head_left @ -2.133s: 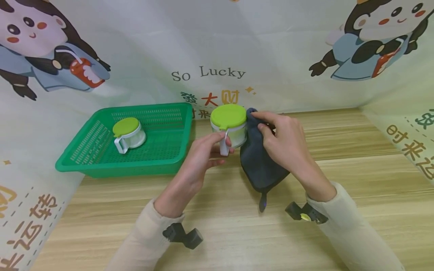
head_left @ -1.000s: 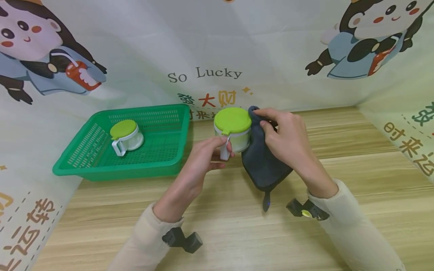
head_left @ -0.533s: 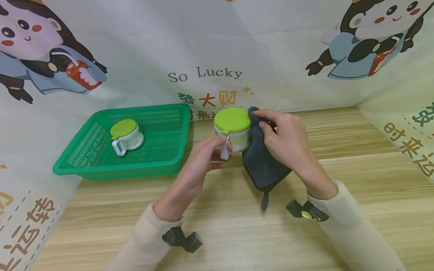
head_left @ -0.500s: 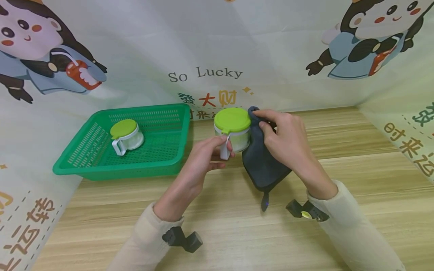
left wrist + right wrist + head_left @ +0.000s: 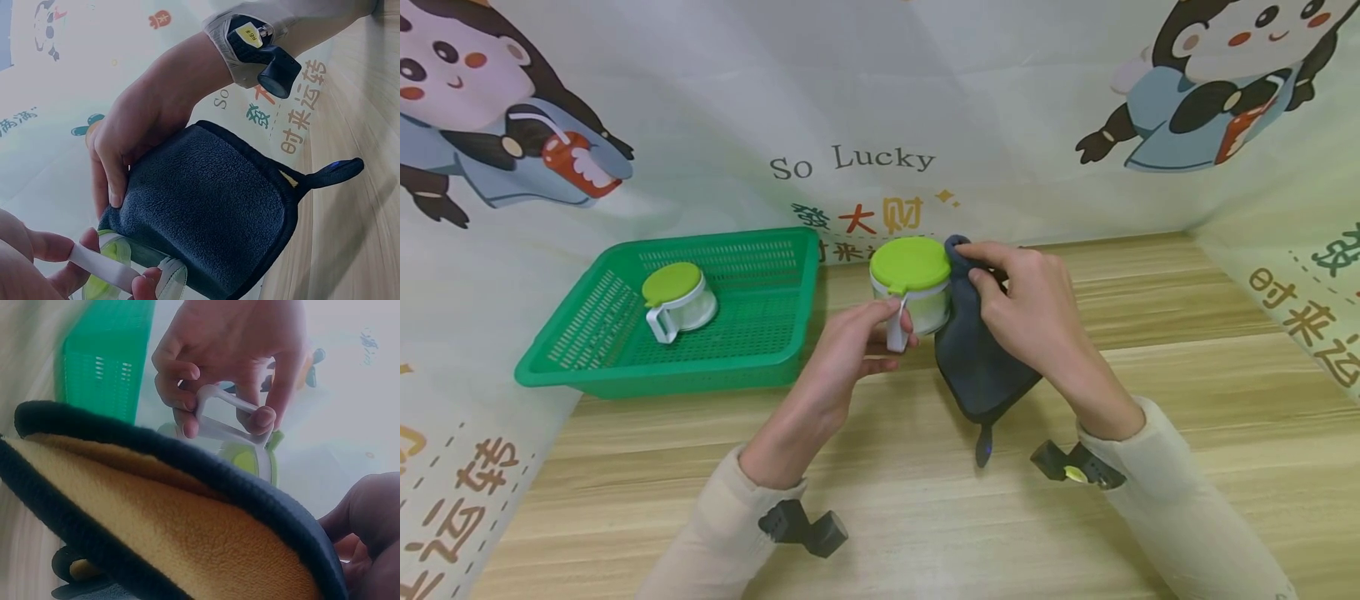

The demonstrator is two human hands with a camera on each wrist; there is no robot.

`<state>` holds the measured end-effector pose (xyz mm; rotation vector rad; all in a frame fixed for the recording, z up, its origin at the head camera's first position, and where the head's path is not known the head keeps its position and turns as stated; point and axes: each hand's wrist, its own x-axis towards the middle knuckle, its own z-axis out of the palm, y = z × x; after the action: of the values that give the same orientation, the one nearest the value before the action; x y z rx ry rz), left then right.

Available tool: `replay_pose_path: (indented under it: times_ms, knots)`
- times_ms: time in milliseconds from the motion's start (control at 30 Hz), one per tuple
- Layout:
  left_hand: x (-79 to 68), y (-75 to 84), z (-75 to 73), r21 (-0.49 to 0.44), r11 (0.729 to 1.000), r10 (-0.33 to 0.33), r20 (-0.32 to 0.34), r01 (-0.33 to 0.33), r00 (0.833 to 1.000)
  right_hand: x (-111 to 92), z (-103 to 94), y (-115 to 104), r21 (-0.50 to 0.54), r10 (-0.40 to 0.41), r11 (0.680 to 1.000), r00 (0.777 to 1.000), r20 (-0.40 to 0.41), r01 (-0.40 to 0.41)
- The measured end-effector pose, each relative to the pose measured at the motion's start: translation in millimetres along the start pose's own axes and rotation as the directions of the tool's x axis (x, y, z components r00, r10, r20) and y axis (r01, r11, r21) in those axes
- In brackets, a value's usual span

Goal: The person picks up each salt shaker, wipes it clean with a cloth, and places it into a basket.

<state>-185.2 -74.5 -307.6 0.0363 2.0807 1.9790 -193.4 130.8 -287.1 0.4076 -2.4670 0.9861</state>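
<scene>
My left hand (image 5: 850,346) pinches the white handle of a clear seasoning jar (image 5: 928,308) with a lime-green lid, held upright above the table. Against the jar's right side lies a dark grey cloth (image 5: 973,358), whose top edge my right hand (image 5: 1030,304) pinches between thumb and fingers. The cloth hangs down with a small loop at its lower corner. In the right wrist view the folded cloth (image 5: 206,200) shows a tan inner face, and the jar's handle (image 5: 228,431) sits between the left thumb and fingers. Part of the jar is hidden behind the cloth there.
A green plastic basket (image 5: 662,379) stands at the left on the wooden table (image 5: 910,517). Inside it sits a second lidded jar (image 5: 688,308) with its handle toward the front. A printed cloth backdrop (image 5: 850,100) rises behind and at both sides.
The jar and cloth came slightly nearer after the earliest frame, then shifted a little back and left. Both hands keep the same holds throughout.
</scene>
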Motion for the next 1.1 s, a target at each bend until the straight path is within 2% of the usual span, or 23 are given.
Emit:
replay_pose_path:
  times_ms: [1100]
  knots:
    - [2.3,-4.8,3.8,0.012,0.999,-0.03,0.005,0.03,1.0,1.8,3.5,4.1,-0.006,0.006,1.0,1.0,0.028,-0.006]
